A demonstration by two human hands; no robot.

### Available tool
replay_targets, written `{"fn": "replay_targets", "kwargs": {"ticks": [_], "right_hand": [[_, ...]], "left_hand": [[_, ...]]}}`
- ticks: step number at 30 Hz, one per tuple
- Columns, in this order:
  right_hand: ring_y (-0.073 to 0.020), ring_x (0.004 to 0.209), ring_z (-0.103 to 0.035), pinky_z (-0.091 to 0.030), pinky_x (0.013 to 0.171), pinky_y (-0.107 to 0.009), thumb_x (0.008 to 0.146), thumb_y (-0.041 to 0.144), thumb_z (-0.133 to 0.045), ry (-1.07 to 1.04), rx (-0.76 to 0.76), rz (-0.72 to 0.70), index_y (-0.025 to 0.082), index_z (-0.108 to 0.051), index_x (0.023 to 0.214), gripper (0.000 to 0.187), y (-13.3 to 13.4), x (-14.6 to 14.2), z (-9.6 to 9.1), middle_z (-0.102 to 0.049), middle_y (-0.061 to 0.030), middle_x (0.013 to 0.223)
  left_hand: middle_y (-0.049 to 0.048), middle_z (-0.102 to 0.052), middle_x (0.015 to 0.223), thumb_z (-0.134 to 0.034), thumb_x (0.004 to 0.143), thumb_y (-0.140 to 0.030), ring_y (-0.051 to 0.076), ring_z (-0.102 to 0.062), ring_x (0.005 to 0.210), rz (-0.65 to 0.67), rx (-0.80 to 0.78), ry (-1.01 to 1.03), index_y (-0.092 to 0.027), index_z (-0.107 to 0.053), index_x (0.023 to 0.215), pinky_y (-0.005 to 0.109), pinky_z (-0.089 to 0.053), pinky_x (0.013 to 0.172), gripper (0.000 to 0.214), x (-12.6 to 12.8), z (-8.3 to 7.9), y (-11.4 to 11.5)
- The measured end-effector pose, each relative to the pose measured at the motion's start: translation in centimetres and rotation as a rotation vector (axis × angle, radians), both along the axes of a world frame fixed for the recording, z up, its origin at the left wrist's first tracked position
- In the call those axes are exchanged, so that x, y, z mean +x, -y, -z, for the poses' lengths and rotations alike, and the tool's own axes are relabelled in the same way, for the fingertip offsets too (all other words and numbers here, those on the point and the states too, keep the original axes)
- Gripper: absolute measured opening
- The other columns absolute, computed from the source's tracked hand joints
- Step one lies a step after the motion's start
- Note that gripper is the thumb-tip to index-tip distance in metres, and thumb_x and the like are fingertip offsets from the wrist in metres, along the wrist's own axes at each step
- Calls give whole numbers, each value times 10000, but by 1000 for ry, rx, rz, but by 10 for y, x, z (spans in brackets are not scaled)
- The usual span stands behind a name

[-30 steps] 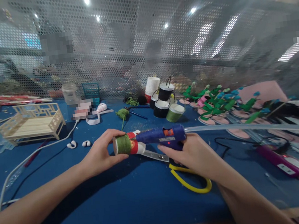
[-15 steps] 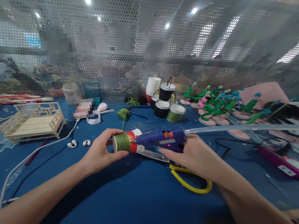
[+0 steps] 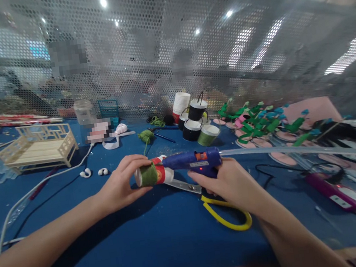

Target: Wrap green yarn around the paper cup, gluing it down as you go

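Note:
My left hand [image 3: 124, 185] is closed round a small paper cup [image 3: 152, 175] lying sideways, its lower part wrapped in green yarn, with a red and white band further along. My right hand [image 3: 228, 182] grips a blue hot glue gun [image 3: 193, 161] with a long clear glue stick [image 3: 298, 151] trailing to the right. The gun's nozzle touches the cup at the edge of the green yarn. A strand of green yarn runs from the cup up to a small yarn ball [image 3: 146, 135] on the blue table.
Yellow-handled scissors [image 3: 223, 213] lie under my right hand. Behind stand stacked and black paper cups [image 3: 196, 120], green and pink paper flowers [image 3: 255, 123], a wooden miniature bench [image 3: 40, 145], a white cable [image 3: 40, 184], a magenta tool [image 3: 338, 193]. A perforated metal screen [image 3: 166, 47] closes the back.
My left hand has turned the cup a little, with fingers now curled further over its top. The glue gun nozzle stays at the yarn's edge.

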State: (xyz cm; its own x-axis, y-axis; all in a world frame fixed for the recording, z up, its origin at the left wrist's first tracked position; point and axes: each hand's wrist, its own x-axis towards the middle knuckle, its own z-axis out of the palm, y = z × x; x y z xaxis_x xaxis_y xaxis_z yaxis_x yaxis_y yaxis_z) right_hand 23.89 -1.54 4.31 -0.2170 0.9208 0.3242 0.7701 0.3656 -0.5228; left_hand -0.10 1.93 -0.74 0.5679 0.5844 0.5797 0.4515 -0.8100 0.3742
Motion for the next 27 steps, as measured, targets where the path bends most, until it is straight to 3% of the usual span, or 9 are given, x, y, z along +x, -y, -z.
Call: {"fn": "replay_targets", "kwargs": {"ticks": [9, 17, 23, 27], "right_hand": [[-178, 458, -556, -408, 461, -268, 739, 329, -533, 22, -16, 20, 227, -407, 442, 339, -4, -2, 2, -515, -1, 400], [-151, 381, -503, -393, 430, -262, 725, 316, -538, -5, -72, 38, 218, -442, 496, 267, -7, -6, 0, -498, 25, 374], [-109, 350, -471, -399, 383, -229, 704, 301, -589, -364, -313, 41, 172, -515, 728, 150, -21, -4, 3, -492, 65, 407], [-87, 454, -511, -428, 436, -199, 695, 257, -625, -532, -276, 117, 155, -519, 725, 150, -46, 3, 10, -558, 28, 544]], "left_hand": [[130, -503, 1097, -544, 815, -164, 251, -471, 1040, 49, 174, -101, -186, -398, 1158, 436, -445, 860, 374, 1, 1, 0], [134, -511, 1117, -537, 819, -151, 252, -466, 1050, 62, 227, -128, -180, -415, 1169, 437, -429, 885, 371, 1, 3, 0], [130, -506, 1121, -534, 824, -147, 250, -456, 1042, 37, 265, -108, -183, -411, 1159, 443, -435, 875, 359, -2, 4, -5], [134, -523, 1096, -557, 803, -131, 247, -472, 1026, 41, 332, -101, -165, -420, 1138, 442, -441, 866, 363, -2, 6, -9]]}}
